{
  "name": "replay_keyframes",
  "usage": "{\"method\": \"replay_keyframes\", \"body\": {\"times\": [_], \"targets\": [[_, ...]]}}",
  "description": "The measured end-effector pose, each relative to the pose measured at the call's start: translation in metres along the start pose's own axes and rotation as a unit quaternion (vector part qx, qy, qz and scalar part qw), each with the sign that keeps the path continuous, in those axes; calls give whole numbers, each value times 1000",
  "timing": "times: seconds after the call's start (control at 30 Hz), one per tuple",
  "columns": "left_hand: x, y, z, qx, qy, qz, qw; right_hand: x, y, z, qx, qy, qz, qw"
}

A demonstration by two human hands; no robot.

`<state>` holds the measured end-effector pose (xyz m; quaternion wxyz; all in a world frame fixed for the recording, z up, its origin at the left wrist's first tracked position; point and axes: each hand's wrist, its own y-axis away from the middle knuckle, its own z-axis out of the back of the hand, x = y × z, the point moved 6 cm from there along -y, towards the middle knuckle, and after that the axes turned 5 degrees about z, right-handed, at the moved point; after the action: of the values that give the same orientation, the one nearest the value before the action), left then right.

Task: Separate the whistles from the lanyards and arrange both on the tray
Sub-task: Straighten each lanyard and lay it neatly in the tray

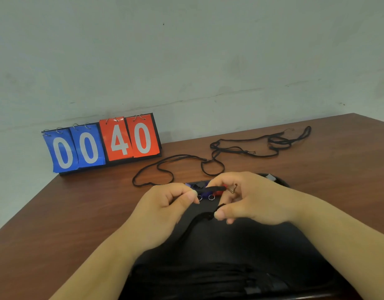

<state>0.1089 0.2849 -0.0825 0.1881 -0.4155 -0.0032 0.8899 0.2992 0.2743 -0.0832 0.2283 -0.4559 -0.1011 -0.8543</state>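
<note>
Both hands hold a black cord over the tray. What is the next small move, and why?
Probably lay the black lanyard down on the tray: the left hand and right hand pinch it with no whistle visibly attached, while the whistles already lie at the tray's far end.

2 bare forearms are showing from the lower frame edge. No sleeves, watch, rings or gloves are showing on either. Left hand (165,204) and right hand (249,200) are showing short, unpainted fingernails. Knuckles and finger creases are showing plainly. Wrists are showing bare, with no bands or markings.
</note>
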Motion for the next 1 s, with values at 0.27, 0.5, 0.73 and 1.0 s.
{"method": "replay_keyframes", "body": {"times": [0.27, 0.5, 0.73, 1.0], "targets": [[-11, 4, -9, 43, -61, -7, 997, 0, -1, 0, -7, -18, 19, 1000], [-4, 1, -10, 47, -52, -10, 997, 1, -1, 6, -50, -35, 37, 997], [10, -3, 7, 10, 12, 28, 999, -5, 0, 16, -108, -22, 7, 994], [33, 5, 72, -94, 27, 96, 991, -20, 0, 20, -103, -27, -89, 990]]}}
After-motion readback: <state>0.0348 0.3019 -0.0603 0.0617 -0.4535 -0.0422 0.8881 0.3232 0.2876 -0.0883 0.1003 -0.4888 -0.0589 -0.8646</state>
